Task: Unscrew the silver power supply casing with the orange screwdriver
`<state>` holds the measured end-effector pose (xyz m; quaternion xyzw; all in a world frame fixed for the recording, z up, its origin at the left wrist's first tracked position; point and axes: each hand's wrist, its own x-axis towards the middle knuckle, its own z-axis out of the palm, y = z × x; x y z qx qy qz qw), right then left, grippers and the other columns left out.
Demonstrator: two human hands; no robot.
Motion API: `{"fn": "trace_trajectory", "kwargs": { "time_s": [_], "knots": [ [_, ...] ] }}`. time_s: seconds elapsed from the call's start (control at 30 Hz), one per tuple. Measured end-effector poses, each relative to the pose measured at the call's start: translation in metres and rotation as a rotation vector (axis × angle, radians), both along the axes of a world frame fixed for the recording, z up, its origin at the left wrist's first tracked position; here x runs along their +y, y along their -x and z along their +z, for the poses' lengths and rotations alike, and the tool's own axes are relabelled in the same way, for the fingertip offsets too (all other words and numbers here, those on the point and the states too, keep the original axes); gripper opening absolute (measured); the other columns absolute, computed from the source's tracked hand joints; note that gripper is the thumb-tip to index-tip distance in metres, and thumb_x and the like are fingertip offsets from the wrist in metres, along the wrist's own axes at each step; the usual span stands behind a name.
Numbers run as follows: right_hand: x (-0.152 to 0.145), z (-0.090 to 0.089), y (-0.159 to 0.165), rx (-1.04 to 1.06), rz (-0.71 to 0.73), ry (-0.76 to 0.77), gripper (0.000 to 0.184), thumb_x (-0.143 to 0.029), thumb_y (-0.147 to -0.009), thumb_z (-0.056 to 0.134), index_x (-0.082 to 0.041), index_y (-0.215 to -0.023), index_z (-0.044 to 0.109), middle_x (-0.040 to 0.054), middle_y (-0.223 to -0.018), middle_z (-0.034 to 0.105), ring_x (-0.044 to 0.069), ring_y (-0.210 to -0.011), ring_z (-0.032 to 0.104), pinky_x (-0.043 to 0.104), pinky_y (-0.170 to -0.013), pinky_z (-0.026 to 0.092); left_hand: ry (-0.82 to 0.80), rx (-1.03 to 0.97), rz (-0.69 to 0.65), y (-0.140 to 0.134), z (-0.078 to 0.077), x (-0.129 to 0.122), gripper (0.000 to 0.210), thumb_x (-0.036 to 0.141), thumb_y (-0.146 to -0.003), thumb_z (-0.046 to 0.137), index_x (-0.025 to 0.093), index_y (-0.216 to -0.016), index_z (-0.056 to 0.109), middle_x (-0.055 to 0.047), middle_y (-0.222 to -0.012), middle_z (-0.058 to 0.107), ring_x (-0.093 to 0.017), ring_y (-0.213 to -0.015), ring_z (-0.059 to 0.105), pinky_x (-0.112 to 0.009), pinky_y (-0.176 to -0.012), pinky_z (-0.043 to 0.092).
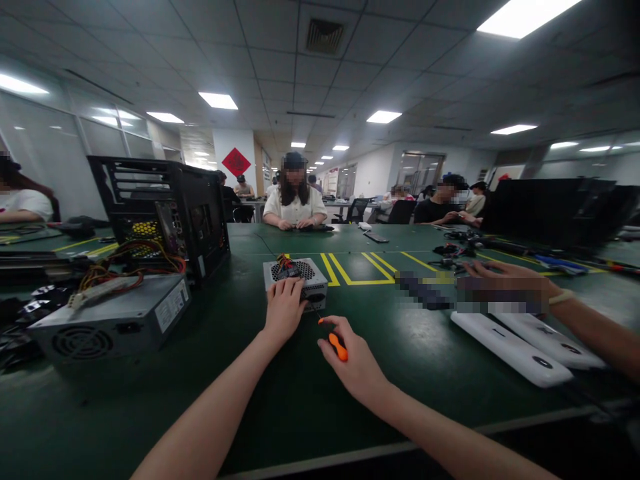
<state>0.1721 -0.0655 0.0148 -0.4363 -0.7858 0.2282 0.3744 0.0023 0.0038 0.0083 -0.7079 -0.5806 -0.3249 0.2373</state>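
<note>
A small grey computer power supply (315, 289) with a perforated top stands on the green table in front of me. My left hand (286, 303) lies over its near left part, fingers bent onto the top and gripping it; a bundle of coloured cables (286, 265) comes up just beyond the fingers. In my right hand (353, 353) is a screwdriver (339, 347) with an orange handle, held between thumb and fingers. Its thin shaft points up and left to the near face of the power supply. Whether the tip sits in a screw is too small to tell.
A larger power supply (120, 320) and an open black computer case (160, 213) stand at the left. At right, a co-worker's hand (515, 277) is above two white power banks (510, 347). A person (295, 200) sits opposite. Black monitors (540, 213) stand far right.
</note>
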Motion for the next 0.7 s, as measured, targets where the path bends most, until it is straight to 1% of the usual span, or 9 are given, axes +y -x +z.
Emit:
{"fn": "trace_trajectory", "kwargs": {
  "time_s": [0.13, 0.2, 0.27, 0.33, 0.4, 0.47, 0.53, 0.6, 0.7],
  "knots": [
    [-0.007, 0.000, 0.014, 0.373, 0.070, 0.331, 0.046, -0.033, -0.074, 0.059, -0.019, -0.116, 0.046, 0.0013, -0.087, 0.057, 0.014, -0.077, 0.056, 0.028, -0.072, 0.046, 0.007, -0.015, -0.003, 0.001, 0.003, -0.001, 0.041, 0.023, -0.074, 0.058, 0.022, -0.114, 0.048, -0.006, -0.110, 0.053, -0.024, -0.104, 0.043, -0.039, -0.089, 0.032],
    [-0.009, -0.001, 0.022, 0.545, 0.072, 0.481, 0.048, -0.035, -0.076, 0.056, -0.017, -0.118, 0.044, 0.0028, -0.088, 0.057, 0.012, -0.074, 0.056, 0.026, -0.067, 0.048, 0.012, -0.020, -0.004, 0.001, 0.003, -0.001, 0.040, 0.023, -0.074, 0.058, 0.022, -0.113, 0.048, -0.006, -0.110, 0.053, -0.024, -0.104, 0.043, -0.039, -0.089, 0.032],
    [-0.008, -0.003, 0.028, 0.591, 0.015, 0.560, 0.041, -0.031, -0.080, 0.047, -0.017, -0.118, 0.043, 0.0033, -0.088, 0.057, 0.010, -0.066, 0.055, 0.022, -0.056, 0.046, 0.014, -0.025, -0.004, 0.001, 0.003, -0.001, 0.040, 0.023, -0.075, 0.058, 0.023, -0.113, 0.048, -0.006, -0.110, 0.053, -0.024, -0.104, 0.043, -0.039, -0.089, 0.032],
    [-0.005, -0.005, 0.029, 0.515, -0.070, 0.558, 0.034, -0.025, -0.082, 0.039, -0.017, -0.115, 0.041, 0.0037, -0.087, 0.059, 0.007, -0.055, 0.051, 0.017, -0.042, 0.037, 0.013, -0.030, -0.002, 0.001, 0.003, 0.000, 0.040, 0.023, -0.075, 0.058, 0.023, -0.113, 0.048, -0.006, -0.110, 0.053, -0.024, -0.104, 0.042, -0.039, -0.089, 0.031],
    [0.002, -0.006, 0.026, 0.409, -0.128, 0.518, 0.029, -0.022, -0.082, 0.036, -0.016, -0.109, 0.041, 0.0044, -0.086, 0.061, 0.006, -0.047, 0.046, 0.017, -0.036, 0.027, 0.014, -0.032, -0.003, 0.001, 0.002, 0.000, 0.040, 0.023, -0.075, 0.058, 0.022, -0.113, 0.048, -0.006, -0.110, 0.053, -0.024, -0.104, 0.042, -0.039, -0.089, 0.031],
    [0.009, -0.005, 0.020, 0.332, -0.146, 0.470, 0.022, -0.020, -0.081, 0.038, -0.015, -0.102, 0.043, 0.0043, -0.082, 0.063, 0.006, -0.044, 0.045, 0.018, -0.037, 0.028, 0.020, -0.031, -0.003, 0.001, 0.002, 0.001, 0.040, 0.023, -0.075, 0.058, 0.022, -0.114, 0.048, -0.006, -0.110, 0.053, -0.024, -0.104, 0.042, -0.039, -0.088, 0.031],
    [0.013, -0.001, 0.014, 0.240, -0.154, 0.385, 0.017, -0.017, -0.080, 0.042, -0.016, -0.096, 0.047, 0.0035, -0.081, 0.063, 0.009, -0.053, 0.052, 0.020, -0.046, 0.037, 0.030, -0.030, 0.002, 0.000, 0.002, 0.001, 0.041, 0.022, -0.074, 0.058, 0.023, -0.114, 0.048, -0.006, -0.111, 0.052, -0.024, -0.104, 0.042, -0.040, -0.088, 0.031],
    [0.012, 0.004, 0.011, 0.140, -0.169, 0.287, 0.016, -0.012, -0.078, 0.047, -0.017, -0.093, 0.050, 0.0044, -0.085, 0.063, 0.014, -0.071, 0.058, 0.025, -0.063, 0.042, 0.037, -0.031, 0.011, -0.001, 0.002, 0.001, 0.041, 0.022, -0.075, 0.057, 0.022, -0.114, 0.047, -0.006, -0.111, 0.052, -0.024, -0.104, 0.041, -0.040, -0.088, 0.031],
    [0.003, 0.009, 0.017, 0.007, -0.204, 0.184, 0.026, -0.004, -0.074, 0.049, -0.015, -0.097, 0.053, 0.0096, -0.095, 0.060, 0.022, -0.088, 0.057, 0.035, -0.078, 0.039, 0.050, -0.029, 0.024, -0.002, 0.003, 0.001, 0.039, 0.021, -0.075, 0.056, 0.021, -0.113, 0.048, -0.007, -0.112, 0.052, -0.025, -0.104, 0.041, -0.041, -0.088, 0.030]
  ]
}}
